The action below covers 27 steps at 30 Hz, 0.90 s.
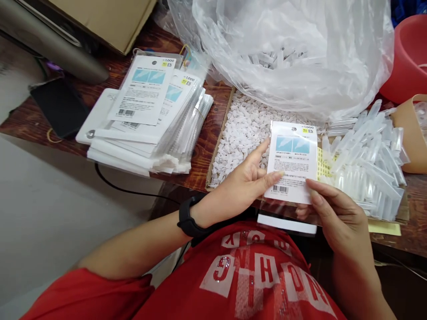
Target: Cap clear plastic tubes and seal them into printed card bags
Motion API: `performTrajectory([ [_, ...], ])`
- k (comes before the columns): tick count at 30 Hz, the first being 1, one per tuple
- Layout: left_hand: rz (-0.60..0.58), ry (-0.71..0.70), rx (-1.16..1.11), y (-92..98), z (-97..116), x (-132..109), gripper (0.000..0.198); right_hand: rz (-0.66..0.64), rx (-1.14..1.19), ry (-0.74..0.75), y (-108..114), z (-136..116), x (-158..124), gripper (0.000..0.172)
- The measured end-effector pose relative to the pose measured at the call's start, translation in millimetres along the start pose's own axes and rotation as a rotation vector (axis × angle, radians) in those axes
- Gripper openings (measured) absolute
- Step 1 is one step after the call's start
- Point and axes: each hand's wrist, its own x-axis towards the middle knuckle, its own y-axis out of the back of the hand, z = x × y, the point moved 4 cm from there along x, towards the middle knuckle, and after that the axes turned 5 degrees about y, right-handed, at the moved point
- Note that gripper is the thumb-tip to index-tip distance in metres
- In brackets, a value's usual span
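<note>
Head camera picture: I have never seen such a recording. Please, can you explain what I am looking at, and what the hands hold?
There is no machine here. A person wears a camera on the head, so you look down at their own two bare hands. The left hand and the right hand together hold a clear packet with a printed card inside. On the wooden table lie a stack of similar packets, a cardboard tray of small white caps, a pile of clear tubes, and a big plastic bag. A red tub stands at the far right.
</note>
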Motion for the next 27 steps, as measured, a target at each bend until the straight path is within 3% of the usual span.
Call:
performTrajectory([
  [2, 0.062, -0.029, 0.102, 4.8, 3.7, -2.8, 0.106, -0.059, 0.03, -0.04, 0.9, 1.9, -1.5, 0.027],
  [5, 0.075, -0.034, 0.301, 9.0, 8.6, -8.7, 0.097, -0.063, 0.01, -0.049, 5.4, 1.3, -1.7, 0.028],
  [9, 0.067, -0.135, 0.479, 9.2, 16.8, -12.4, 0.054, -0.116, -0.083, -0.004, 9.3, -2.0, 1.2, 0.025],
  [12, 0.06, -0.048, 0.329, 8.1, 15.9, -8.5, 0.03, -0.09, -0.162, 0.011, 13.9, -3.7, 3.2, 0.023],
  [16, -0.039, 0.217, 0.057, 3.1, 10.7, -6.2, 0.047, -0.014, -0.202, -0.054, 20.7, -3.2, 2.8, 0.022],
  [20, -0.111, 0.249, 0.053, 1.6, 16.0, -9.2, 0.056, -0.065, -0.245, -0.096, 25.4, -2.3, 2.6, 0.025],
  [22, -0.112, 0.223, 0.099, 1.8, 18.8, -9.7, 0.054, -0.113, -0.357, 0.029, 27.5, -7.9, 5.6, 0.023],
  [27, -0.043, 0.112, 0.161, -2.4, 25.9, -7.7, 0.047, -0.117, -0.844, 0.667, 15.3, -43.6, 9.2, 0.029],
])
